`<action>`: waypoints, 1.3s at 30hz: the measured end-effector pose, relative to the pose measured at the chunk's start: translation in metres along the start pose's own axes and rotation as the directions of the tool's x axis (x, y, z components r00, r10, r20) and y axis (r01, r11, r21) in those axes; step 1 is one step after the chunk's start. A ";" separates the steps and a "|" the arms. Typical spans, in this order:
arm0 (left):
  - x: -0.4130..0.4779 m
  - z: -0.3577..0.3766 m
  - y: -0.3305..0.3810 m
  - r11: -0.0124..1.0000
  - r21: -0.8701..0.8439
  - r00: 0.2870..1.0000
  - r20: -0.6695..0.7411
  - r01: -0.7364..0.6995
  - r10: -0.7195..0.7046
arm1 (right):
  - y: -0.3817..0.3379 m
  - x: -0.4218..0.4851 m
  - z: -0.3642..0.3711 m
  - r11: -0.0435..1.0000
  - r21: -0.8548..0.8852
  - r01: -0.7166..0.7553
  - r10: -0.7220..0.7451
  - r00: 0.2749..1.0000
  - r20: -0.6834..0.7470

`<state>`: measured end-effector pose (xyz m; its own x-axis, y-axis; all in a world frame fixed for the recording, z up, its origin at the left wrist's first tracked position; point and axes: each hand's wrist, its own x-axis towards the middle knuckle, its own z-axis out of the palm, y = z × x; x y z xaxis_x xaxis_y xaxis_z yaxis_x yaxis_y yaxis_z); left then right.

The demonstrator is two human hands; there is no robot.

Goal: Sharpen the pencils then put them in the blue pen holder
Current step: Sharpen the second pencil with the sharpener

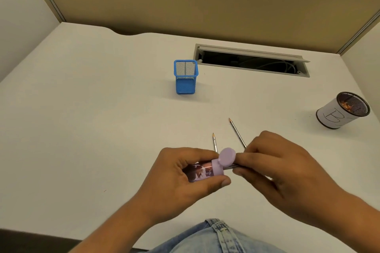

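The pale desk (102, 109) carries everything. An open cable slot (250, 61) is at the back and a paper-wrapped mesh cup (341, 111) stands far right with what look like shavings in it. The blue holder (185, 77) stands upright near the centre, well apart from both hands; being light wire mesh, it would likely tip if a pencil is jabbed against its rim.

The left hand (185, 178) grips the purple sharpener (207, 170), fingers (185, 156) curled over the barrel and thumb underneath, with the flip lid (227, 156) open. It is small, smooth plastic that could twist in the grip, so a hold round the body suits it.

The right hand (277, 166) pinches a pencil (231, 166) close to the sharpener's mouth, the tip inside. A pencil is thin, stiff and light and its lead is brittle, so a grip near the mouth with gentle turning seems wise.

Two more pencils (214, 141) (236, 131) lie on the desk just beyond the hands, points away.
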<state>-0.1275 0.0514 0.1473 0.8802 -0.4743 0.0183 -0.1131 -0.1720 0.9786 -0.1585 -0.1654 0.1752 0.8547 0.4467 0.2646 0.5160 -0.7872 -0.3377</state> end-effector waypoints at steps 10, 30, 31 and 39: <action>0.003 0.000 -0.002 0.696 0.532 0.861 0.138 -0.482 0.490 | -0.009 0.005 0.000 0.624 0.493 -0.607 0.462 0.795 0.394; 0.008 0.009 -0.008 0.839 0.377 0.916 0.078 -0.393 0.394 | 0.004 -0.004 0.001 0.996 0.034 -0.084 0.076 0.980 0.186; 0.007 0.010 -0.012 0.753 0.458 0.870 0.108 -0.473 0.481 | 0.001 -0.004 0.002 0.950 0.184 -0.252 0.196 0.940 0.278; 0.009 0.011 -0.022 0.761 0.425 0.868 0.153 -0.490 0.473 | 0.005 0.004 -0.003 0.677 0.322 -0.661 0.402 0.700 0.590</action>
<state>-0.1224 0.0415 0.1234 0.6394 -0.6252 0.4475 -0.7134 -0.2655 0.6484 -0.1531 -0.1689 0.1775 0.8395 0.2467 -0.4841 -0.1972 -0.6918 -0.6946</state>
